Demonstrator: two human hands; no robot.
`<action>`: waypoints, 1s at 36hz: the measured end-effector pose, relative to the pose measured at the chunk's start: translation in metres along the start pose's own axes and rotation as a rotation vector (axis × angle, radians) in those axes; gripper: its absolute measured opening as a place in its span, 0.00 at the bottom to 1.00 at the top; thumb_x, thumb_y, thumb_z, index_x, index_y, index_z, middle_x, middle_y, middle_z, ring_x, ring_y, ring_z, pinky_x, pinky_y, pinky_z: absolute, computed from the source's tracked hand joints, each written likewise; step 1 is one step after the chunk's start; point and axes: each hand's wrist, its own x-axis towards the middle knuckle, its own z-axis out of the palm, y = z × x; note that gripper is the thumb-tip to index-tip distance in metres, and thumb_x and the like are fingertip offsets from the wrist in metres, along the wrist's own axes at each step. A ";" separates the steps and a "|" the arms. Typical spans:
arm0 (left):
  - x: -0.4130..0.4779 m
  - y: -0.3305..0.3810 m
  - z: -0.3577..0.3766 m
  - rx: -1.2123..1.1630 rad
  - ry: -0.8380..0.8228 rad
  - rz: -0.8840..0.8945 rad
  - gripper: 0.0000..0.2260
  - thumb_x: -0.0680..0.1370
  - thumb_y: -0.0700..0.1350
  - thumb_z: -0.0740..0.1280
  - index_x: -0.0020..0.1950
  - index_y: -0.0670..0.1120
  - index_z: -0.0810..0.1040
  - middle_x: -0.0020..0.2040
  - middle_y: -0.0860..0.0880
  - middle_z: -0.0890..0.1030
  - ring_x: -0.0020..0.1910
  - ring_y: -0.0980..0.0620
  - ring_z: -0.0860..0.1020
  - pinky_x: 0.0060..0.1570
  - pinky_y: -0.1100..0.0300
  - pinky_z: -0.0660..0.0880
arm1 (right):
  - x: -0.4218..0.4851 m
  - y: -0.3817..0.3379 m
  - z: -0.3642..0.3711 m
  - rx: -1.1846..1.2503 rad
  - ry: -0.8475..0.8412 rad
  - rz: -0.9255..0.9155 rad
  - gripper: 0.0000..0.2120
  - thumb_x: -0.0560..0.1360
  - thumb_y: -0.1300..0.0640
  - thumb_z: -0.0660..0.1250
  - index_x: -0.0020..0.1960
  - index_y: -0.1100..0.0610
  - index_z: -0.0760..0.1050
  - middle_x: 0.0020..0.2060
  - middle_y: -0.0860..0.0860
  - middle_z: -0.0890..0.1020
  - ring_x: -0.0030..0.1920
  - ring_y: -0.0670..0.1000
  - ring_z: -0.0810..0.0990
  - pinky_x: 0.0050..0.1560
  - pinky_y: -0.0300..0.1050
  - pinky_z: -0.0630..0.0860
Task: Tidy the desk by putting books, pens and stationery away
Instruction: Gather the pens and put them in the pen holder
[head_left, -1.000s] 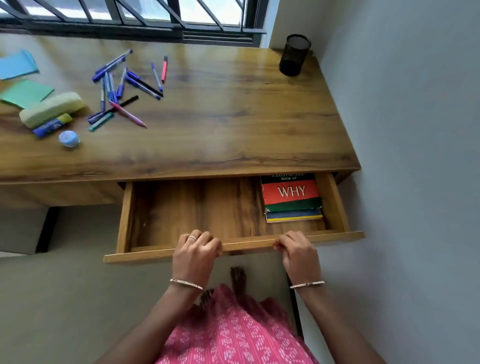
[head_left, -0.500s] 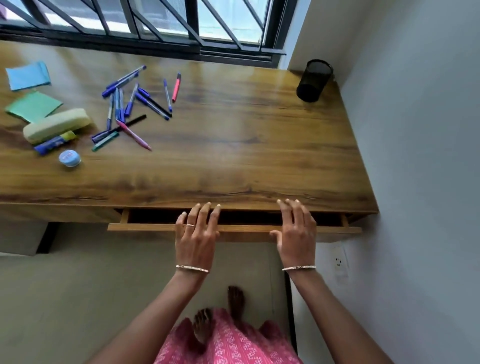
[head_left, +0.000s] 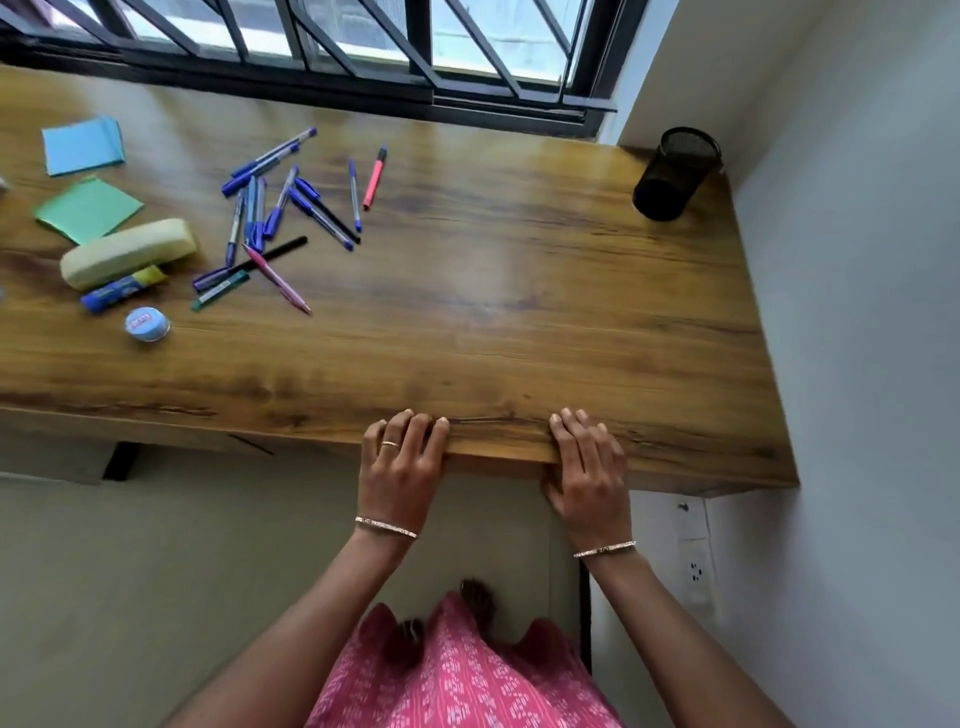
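Note:
Both hands lie flat on the drawer front (head_left: 493, 464) at the near edge of the wooden desk (head_left: 519, 322). The drawer is pushed in flush, and its contents are hidden. My left hand (head_left: 400, 467) and my right hand (head_left: 587, 470) hold nothing, with their fingertips resting on the desk edge. Several pens (head_left: 280, 208), mostly blue, lie scattered at the back left of the desk. A black mesh pen holder (head_left: 675, 174) stands at the back right corner.
Left of the pens lie a pale yellow pencil case (head_left: 127, 252), a blue glue stick (head_left: 122, 288), a small round blue tub (head_left: 147, 324), a green pad (head_left: 88, 208) and a blue pad (head_left: 83, 145). A wall (head_left: 857, 312) borders the desk's right side and a barred window (head_left: 363, 47) its back.
The open drawer, which held a stack of books at its right side, has been pushed shut by both hands. The fingers went from gripping its front to lying flat against it.

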 end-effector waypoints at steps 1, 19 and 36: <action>0.002 0.000 -0.002 -0.019 -0.011 -0.010 0.07 0.75 0.46 0.69 0.52 0.49 0.80 0.49 0.48 0.81 0.53 0.45 0.79 0.55 0.48 0.72 | 0.001 0.000 -0.001 0.009 0.002 0.002 0.37 0.60 0.57 0.76 0.69 0.58 0.72 0.66 0.54 0.75 0.70 0.54 0.69 0.71 0.53 0.63; 0.083 -0.060 -0.040 -0.273 -0.291 -0.444 0.04 0.75 0.47 0.66 0.46 0.49 0.80 0.43 0.48 0.82 0.40 0.44 0.80 0.42 0.53 0.75 | 0.120 -0.052 -0.035 0.355 -0.150 -0.022 0.03 0.73 0.52 0.69 0.44 0.49 0.81 0.39 0.46 0.84 0.43 0.51 0.80 0.43 0.46 0.76; 0.220 -0.182 0.021 -0.559 -0.349 -1.015 0.09 0.75 0.49 0.67 0.49 0.47 0.84 0.46 0.46 0.85 0.50 0.45 0.81 0.52 0.54 0.77 | 0.313 -0.137 0.000 0.562 -0.105 0.148 0.05 0.71 0.53 0.69 0.40 0.52 0.83 0.35 0.46 0.85 0.39 0.46 0.82 0.43 0.43 0.78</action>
